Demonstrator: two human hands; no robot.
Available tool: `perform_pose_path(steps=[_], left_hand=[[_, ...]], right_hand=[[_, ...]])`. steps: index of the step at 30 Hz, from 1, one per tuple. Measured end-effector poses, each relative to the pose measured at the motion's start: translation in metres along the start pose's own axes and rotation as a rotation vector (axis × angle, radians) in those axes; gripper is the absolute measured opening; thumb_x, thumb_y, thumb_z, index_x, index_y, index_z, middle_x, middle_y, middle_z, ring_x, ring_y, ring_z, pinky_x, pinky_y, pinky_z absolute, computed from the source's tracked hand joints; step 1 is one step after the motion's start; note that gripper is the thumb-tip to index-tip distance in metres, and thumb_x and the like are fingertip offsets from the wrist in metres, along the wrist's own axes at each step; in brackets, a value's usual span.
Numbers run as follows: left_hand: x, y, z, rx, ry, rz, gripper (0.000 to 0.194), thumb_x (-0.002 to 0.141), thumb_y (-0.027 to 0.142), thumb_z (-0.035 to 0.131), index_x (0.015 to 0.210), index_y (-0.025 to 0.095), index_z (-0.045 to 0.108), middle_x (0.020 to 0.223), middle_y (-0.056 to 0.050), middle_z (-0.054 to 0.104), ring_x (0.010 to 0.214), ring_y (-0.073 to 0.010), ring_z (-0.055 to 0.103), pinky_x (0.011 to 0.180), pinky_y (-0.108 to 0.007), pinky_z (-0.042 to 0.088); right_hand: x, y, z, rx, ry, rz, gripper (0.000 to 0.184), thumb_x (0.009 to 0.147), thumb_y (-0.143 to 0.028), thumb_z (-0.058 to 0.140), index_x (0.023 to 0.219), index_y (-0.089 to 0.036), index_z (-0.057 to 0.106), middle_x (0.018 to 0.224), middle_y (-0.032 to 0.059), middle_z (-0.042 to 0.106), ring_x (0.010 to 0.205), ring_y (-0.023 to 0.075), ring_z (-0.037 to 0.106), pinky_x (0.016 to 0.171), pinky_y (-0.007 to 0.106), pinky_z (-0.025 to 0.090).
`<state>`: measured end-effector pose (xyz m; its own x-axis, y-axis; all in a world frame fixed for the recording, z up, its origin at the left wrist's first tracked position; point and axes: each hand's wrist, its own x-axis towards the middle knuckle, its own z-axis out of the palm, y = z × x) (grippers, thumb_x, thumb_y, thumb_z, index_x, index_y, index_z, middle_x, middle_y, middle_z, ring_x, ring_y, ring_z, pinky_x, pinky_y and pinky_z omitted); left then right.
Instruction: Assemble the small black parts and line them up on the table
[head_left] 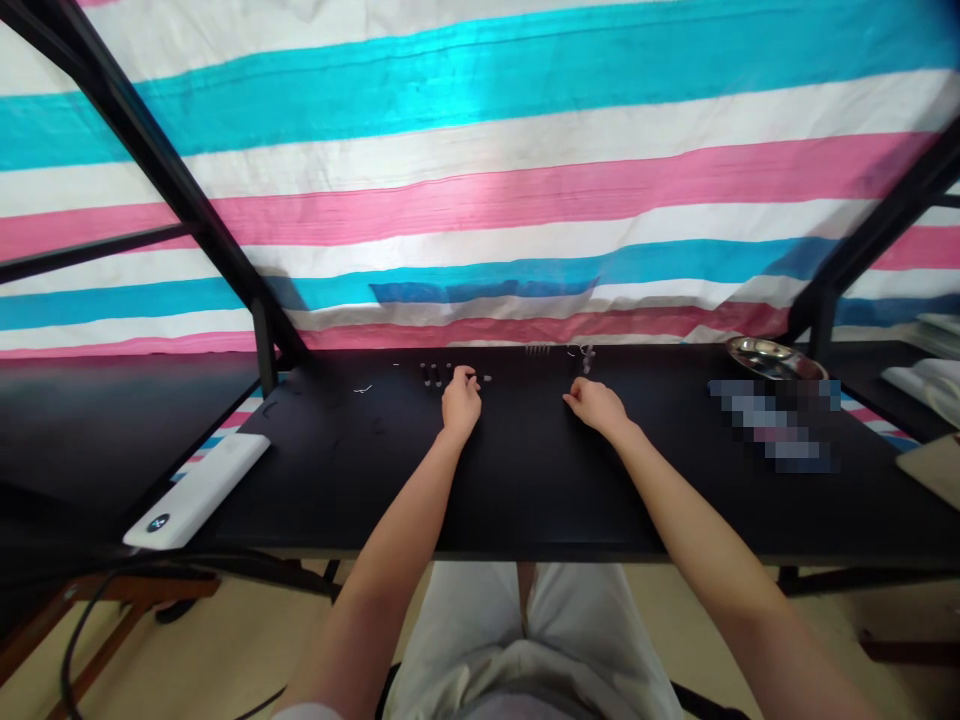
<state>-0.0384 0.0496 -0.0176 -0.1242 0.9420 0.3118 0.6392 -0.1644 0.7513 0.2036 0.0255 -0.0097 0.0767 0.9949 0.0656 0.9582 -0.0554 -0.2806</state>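
Observation:
My left hand [461, 402] rests low over the black table with its fingers curled. Just left of it stand several small dark cylinders [433, 375] with greyish ends. A similar small piece with a pale grey end [487, 378] shows right by its fingertips; whether the fingers grip it is unclear. Further right, my right hand [598, 403] has thumb and fingers pressed together, and anything between them is too small to make out. Beyond that hand are a few small greyish pieces [589, 360]. A row of tiny light pieces [538, 350] lies at the table's back edge.
A white oblong box [199, 492] lies at the table's left edge. At the right are a shiny metal dish [776, 358] and a blurred-out item [772, 425]. Thin white scraps [363, 389] lie at the left. Black frame posts [264, 345] and a striped sheet [525, 190] bound the back.

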Motion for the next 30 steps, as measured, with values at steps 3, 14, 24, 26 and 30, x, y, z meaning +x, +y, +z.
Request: perform_pose_path(steps=[3,14,24,26,30], left_hand=[[-0.002,0.002,0.014,-0.379,-0.079,-0.049,0.014,0.086,0.019,0.037,0.099,0.02,0.043,0.077,0.002,0.058,0.038,-0.0045,0.046,0.042,-0.018,0.035],[-0.019,0.025,0.023,-0.746,-0.335,-0.072,0.01,0.082,0.022,0.044,0.091,0.017,0.041,0.069,0.005,0.054,0.029,-0.0013,0.04,0.032,-0.015,0.026],[-0.017,0.019,0.026,-0.653,-0.288,-0.047,0.009,0.083,0.019,0.044,0.091,0.017,0.042,0.066,0.006,0.053,0.029,-0.0009,0.038,0.032,-0.015,0.028],[-0.018,0.019,0.027,-0.626,-0.327,-0.051,0.008,0.083,0.019,0.045,0.09,0.017,0.043,0.063,0.006,0.053,0.029,-0.0006,0.038,0.032,-0.014,0.028],[-0.021,0.021,0.027,-0.604,-0.447,-0.03,0.007,0.082,0.018,0.046,0.089,0.016,0.045,0.061,0.006,0.053,0.03,-0.0008,0.039,0.033,-0.013,0.029]], right_hand=[[-0.002,-0.005,0.003,0.135,0.055,-0.135,0.018,0.081,-0.034,0.05,0.089,-0.02,0.06,0.081,0.0051,0.065,0.074,0.0176,0.06,0.066,0.027,0.042],[-0.008,-0.032,0.025,0.705,0.188,-0.476,0.031,0.082,-0.036,0.049,0.105,-0.017,0.057,0.093,0.0061,0.061,0.069,0.0123,0.056,0.068,0.028,0.047],[-0.006,-0.018,0.01,0.597,0.059,-0.435,0.018,0.08,-0.031,0.049,0.083,-0.017,0.06,0.073,0.0019,0.061,0.065,0.0128,0.055,0.066,0.027,0.044],[-0.005,-0.017,0.011,0.638,0.113,-0.407,0.018,0.08,-0.033,0.049,0.083,-0.018,0.06,0.075,0.0023,0.061,0.067,0.0133,0.055,0.066,0.027,0.044],[-0.004,-0.02,0.012,0.771,0.212,-0.366,0.023,0.079,-0.039,0.05,0.08,-0.018,0.058,0.077,0.0028,0.059,0.068,0.0136,0.054,0.064,0.027,0.044]])
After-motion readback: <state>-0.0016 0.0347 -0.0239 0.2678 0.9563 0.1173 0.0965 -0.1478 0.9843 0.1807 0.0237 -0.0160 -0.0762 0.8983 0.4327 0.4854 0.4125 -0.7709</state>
